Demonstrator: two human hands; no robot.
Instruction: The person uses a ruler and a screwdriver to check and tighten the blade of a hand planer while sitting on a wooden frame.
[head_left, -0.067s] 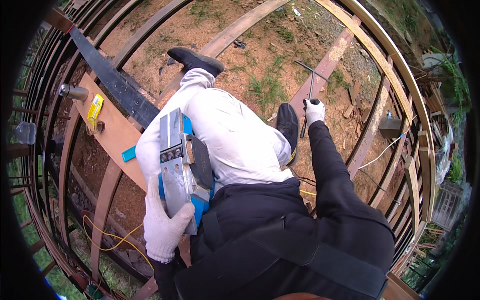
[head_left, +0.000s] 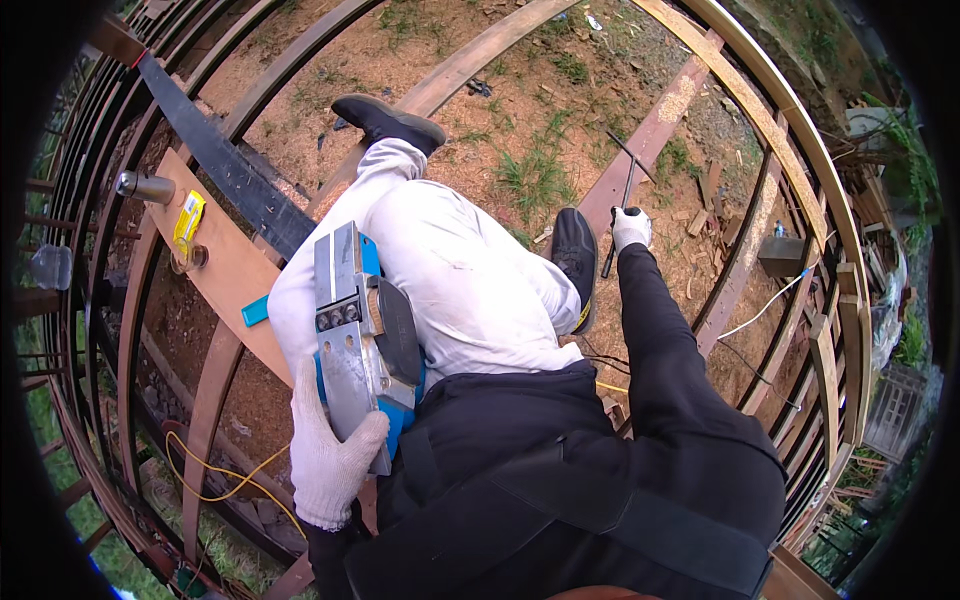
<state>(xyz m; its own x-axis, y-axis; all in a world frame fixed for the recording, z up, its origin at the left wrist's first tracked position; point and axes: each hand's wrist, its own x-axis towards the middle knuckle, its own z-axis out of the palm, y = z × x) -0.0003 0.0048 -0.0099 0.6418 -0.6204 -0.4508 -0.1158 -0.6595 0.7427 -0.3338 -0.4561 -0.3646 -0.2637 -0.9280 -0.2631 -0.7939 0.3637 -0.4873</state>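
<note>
The power tool (head_left: 352, 345) had a bare metal base, smooth with a dull shine, and blue plastic-looking sides. Matt white knitted cloth covered the left hand (head_left: 335, 450) and right hand (head_left: 631, 229). The T-shaped rod (head_left: 629, 186) was dark metal. The tan board (head_left: 225, 272) was smooth wood; the yellow packet (head_left: 188, 222) seemed glossy plastic, though too small to be sure.
</note>
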